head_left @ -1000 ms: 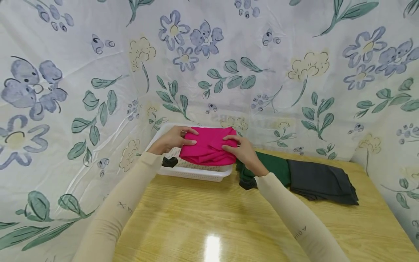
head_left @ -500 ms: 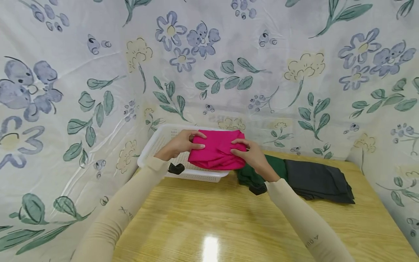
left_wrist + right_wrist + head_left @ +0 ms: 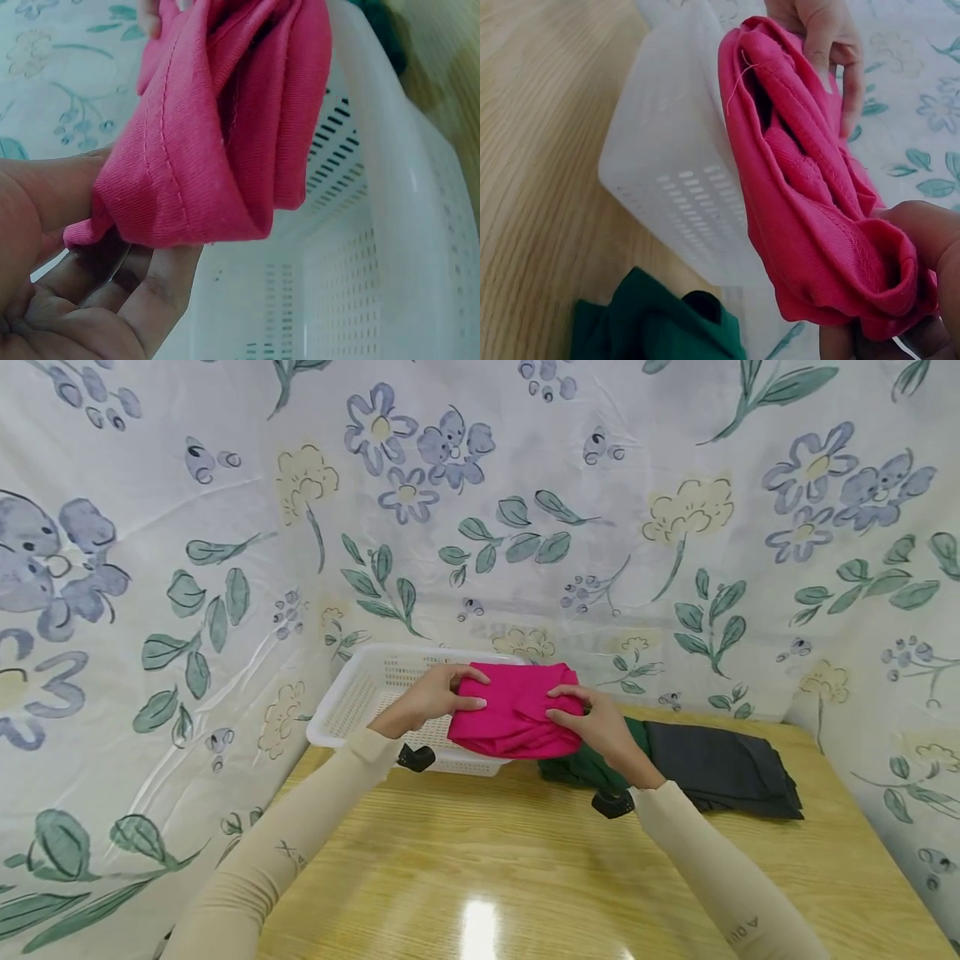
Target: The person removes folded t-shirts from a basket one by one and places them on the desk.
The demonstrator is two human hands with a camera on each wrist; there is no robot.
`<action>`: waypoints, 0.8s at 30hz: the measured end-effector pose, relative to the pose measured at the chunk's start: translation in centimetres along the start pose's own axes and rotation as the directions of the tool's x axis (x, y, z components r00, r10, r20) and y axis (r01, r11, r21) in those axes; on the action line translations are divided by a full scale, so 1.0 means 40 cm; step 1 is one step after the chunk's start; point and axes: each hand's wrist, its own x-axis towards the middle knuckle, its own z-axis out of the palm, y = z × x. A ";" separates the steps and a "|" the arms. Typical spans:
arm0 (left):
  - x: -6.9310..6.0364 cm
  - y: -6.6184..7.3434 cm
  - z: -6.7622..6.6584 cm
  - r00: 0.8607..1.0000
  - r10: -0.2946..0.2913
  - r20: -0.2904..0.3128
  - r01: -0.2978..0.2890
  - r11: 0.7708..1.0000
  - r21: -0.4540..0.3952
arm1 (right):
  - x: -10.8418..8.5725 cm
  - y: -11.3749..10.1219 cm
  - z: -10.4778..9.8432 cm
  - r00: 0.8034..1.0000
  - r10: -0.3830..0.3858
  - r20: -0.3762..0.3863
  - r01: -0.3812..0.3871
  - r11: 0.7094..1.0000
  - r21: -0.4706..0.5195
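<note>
Both hands hold a folded pink garment (image 3: pixel 517 710) in the air, over the right end of a white plastic basket (image 3: pixel 327 718). My left hand (image 3: pixel 431 697) grips its left edge, thumb on top and fingers beneath, as the left wrist view shows. At the opposite edge, my right hand (image 3: pixel 603 727) pinches the cloth between thumb and fingers. Stitched seams and layered folds of the pink garment (image 3: pixel 802 180) show in the right wrist view. Below and behind the right hand lies a folded green garment (image 3: pixel 566 771), partly hidden.
A folded dark grey garment (image 3: pixel 723 768) lies right of the green one on the wooden table (image 3: pixel 450 852). Floral fabric (image 3: pixel 480 485) hangs behind and at both sides. Each wrist carries a small black device (image 3: pixel 416 757).
Both hands have carried the pink garment to the right, from above the basket's middle to its right end. More of the basket's inside shows now.
</note>
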 end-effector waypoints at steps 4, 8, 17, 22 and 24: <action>-0.003 0.008 0.022 1.000 0.009 -0.002 -0.009 1.000 0.003 | -0.013 0.010 -0.015 1.000 -0.007 0.004 0.007 1.000 0.012; 0.001 0.010 0.045 1.000 0.028 0.002 -0.028 1.000 0.007 | -0.030 0.019 -0.030 1.000 -0.004 0.011 0.004 1.000 0.008; 0.009 0.023 0.091 0.998 0.066 0.016 -0.067 0.996 0.052 | -0.067 0.036 -0.067 0.999 0.028 -0.026 -0.029 0.997 -0.070; 0.018 0.024 0.119 0.997 0.074 0.023 -0.075 0.996 0.053 | -0.087 0.048 -0.084 0.999 0.025 -0.039 -0.028 0.996 -0.088; 0.021 0.024 0.131 0.996 0.081 0.038 -0.083 0.995 0.048 | -0.100 0.056 -0.091 0.999 0.023 -0.043 -0.027 0.995 -0.095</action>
